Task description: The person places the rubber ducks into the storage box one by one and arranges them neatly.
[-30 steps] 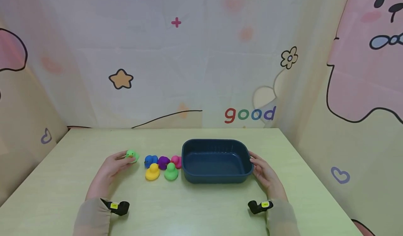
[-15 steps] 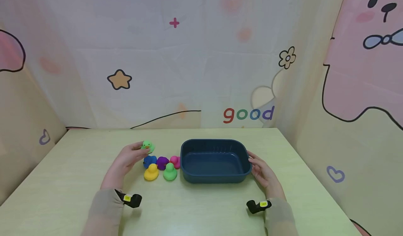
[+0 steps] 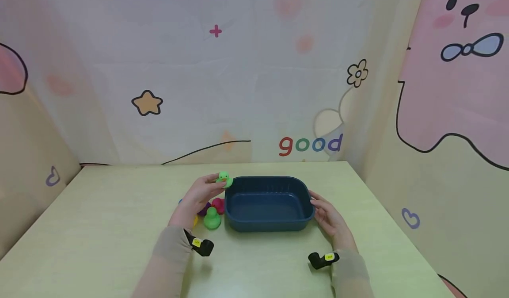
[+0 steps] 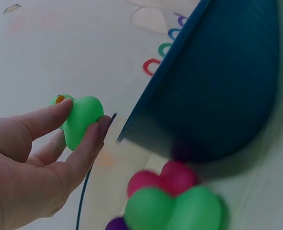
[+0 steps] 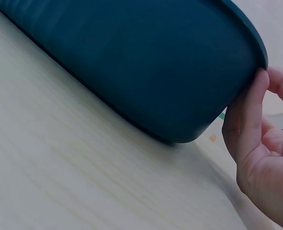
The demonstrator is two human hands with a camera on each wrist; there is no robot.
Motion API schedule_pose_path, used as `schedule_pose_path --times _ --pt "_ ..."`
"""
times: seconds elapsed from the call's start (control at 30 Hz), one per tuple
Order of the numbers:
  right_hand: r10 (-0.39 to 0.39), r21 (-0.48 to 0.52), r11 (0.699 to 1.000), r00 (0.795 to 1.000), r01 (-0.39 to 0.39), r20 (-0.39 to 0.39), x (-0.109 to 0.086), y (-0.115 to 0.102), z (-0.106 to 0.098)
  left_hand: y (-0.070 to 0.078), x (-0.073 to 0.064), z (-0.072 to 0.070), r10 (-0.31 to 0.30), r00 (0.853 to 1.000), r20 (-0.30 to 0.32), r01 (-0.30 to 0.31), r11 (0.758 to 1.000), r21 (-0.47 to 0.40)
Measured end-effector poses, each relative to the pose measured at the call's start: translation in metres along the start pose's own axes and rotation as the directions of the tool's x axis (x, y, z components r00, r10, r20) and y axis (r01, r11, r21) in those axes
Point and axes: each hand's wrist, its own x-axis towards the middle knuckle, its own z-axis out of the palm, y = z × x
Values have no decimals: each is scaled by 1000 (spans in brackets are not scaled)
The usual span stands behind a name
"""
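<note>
My left hand (image 3: 197, 197) pinches a light green rubber duck (image 3: 225, 180) between thumb and fingers, raised near the left rim of a dark blue basin (image 3: 270, 225). In the left wrist view, the held duck (image 4: 85, 122) is apart from the basin's wall (image 4: 213, 91). On the right, my right hand (image 3: 332, 218) touches the basin's outer right end. Its fingertips (image 5: 259, 82) lie just under the rim in the right wrist view. Inside the basin I see only its bare floor.
Left of the basin stand a pink duck (image 3: 218, 205), another green duck (image 3: 212, 219) and a purple duck (image 3: 204, 209). My left arm mostly covers a yellow duck (image 3: 195, 221) and a blue one. A printed cloth (image 3: 191, 81) hangs behind the pale table (image 3: 254, 267).
My left hand has carried the green duck rightward and slightly up, from left of the duck group to the basin's left rim. My right hand stays at the basin.
</note>
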Motion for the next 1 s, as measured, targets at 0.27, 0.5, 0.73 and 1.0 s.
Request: schedule_pose_path --times 0.27,0.5,0.73,1.0 --pt "-4 -9 1000 1000 4 17 -2 -2 -1 -7 20 51 -25 1000 9 25 999 -25" --pt "-8 -8 1000 1000 8 16 -2 -3 -3 -12 29 100 -21 999 49 20 1000 15" --pt "-3 -5 1000 1000 3 -26 -1 -2 1 -12 36 140 -22 997 70 11 987 161" --pt "4 0 1000 1000 -4 -21 0 0 2 -16 49 170 -34 999 42 18 941 338"
